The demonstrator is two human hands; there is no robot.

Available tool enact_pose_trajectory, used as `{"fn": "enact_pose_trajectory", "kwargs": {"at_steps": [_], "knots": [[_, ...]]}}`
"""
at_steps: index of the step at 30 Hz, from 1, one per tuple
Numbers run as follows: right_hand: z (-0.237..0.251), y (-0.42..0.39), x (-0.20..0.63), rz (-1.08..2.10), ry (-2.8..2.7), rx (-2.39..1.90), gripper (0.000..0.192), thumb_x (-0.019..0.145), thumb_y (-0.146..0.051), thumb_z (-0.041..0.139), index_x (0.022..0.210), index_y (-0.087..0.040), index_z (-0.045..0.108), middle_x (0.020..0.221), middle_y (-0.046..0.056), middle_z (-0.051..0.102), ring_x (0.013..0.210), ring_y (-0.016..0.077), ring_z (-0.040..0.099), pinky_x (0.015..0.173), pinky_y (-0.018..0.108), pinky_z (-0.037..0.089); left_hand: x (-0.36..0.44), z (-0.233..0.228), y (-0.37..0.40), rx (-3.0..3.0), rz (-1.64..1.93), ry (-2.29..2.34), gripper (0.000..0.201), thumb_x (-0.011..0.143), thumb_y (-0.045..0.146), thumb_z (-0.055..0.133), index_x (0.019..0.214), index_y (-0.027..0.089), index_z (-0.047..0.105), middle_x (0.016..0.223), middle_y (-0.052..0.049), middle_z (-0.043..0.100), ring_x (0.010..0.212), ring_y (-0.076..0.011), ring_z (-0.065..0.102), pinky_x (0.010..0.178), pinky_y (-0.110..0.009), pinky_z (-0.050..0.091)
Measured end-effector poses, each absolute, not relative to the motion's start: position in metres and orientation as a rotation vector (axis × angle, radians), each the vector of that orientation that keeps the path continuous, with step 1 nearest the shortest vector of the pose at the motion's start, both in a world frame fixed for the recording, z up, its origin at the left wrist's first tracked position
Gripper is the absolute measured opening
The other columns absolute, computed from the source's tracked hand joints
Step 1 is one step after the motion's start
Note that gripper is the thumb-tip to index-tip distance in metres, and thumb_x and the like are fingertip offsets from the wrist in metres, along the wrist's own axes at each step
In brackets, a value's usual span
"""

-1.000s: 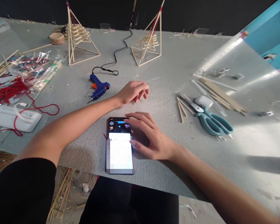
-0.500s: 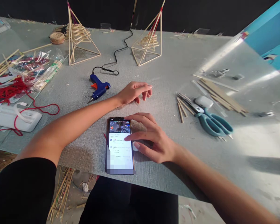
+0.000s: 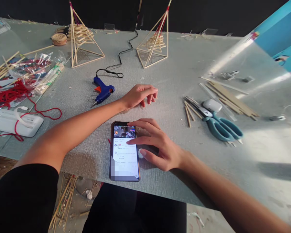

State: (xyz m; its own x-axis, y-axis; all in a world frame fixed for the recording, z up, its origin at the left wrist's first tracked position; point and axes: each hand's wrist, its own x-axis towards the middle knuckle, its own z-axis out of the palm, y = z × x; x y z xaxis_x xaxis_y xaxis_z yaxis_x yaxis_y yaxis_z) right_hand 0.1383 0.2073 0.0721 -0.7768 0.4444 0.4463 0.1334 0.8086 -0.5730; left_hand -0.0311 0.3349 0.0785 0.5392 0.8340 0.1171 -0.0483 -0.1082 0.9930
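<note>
A smartphone [image 3: 124,155] lies flat near the front edge of the grey table [image 3: 174,71], its screen lit. My right hand [image 3: 157,144] rests beside it on the right, fingers spread, with a fingertip touching the upper part of the screen. My left hand [image 3: 139,94] lies on the table just beyond the phone, fingers loosely curled, holding nothing. A blue glue gun [image 3: 102,91] lies to the left of my left hand, its black cord running toward the back.
Teal scissors [image 3: 220,127] and loose wooden sticks [image 3: 189,111] lie at the right. Two stick pyramids [image 3: 80,38] [image 3: 155,43] stand at the back. Red yarn [image 3: 12,94], plastic bags and a white case [image 3: 13,121] lie at the left.
The phone's screen content changed from a mostly white page to one with a picture on top. My right fingers shifted slightly down the screen. My left hand's fingers moved a little.
</note>
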Motion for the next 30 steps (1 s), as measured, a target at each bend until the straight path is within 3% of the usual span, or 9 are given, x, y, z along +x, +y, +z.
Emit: {"fn": "enact_pose_trajectory", "kwargs": {"at_steps": [11, 19, 30], "knots": [[0.0699, 0.2097, 0.1398, 0.686, -2.374, -0.484, 0.031, 0.098, -0.033, 0.054, 0.122, -0.024, 0.073, 0.149, 0.011, 0.057, 0.135, 0.0323, 0.052, 0.114, 0.06, 0.046, -0.0293, 0.0756, 0.3373, 1.481, 0.897, 0.742, 0.029, 0.098, 0.03, 0.052, 0.079, 0.015, 0.067, 0.079, -0.004, 0.067, 0.065, -0.0068, 0.057, 0.051, -0.018, 0.041], [0.0692, 0.2098, 0.1393, 0.711, -2.393, -0.452, 0.024, 0.097, -0.03, 0.059, 0.102, -0.027, 0.082, 0.151, 0.007, 0.056, 0.138, 0.0318, 0.049, 0.116, 0.059, 0.044, -0.0294, 0.0766, 0.3363, 1.469, 0.897, 0.748, 0.023, 0.093, 0.025, 0.049, 0.08, 0.015, 0.065, 0.09, -0.005, 0.067, 0.069, -0.0077, 0.055, 0.054, -0.019, 0.043], [0.0667, 0.2106, 0.1379, 0.605, -2.389, -0.586, 0.024, 0.101, -0.027, 0.057, 0.114, -0.027, 0.077, 0.148, 0.008, 0.059, 0.136, 0.0313, 0.052, 0.114, 0.06, 0.048, -0.0308, 0.0764, 0.3374, 1.469, 0.888, 0.767, 0.029, 0.096, 0.03, 0.046, 0.081, 0.016, 0.067, 0.067, 0.001, 0.054, 0.057, -0.0085, 0.052, 0.054, -0.022, 0.044]]}}
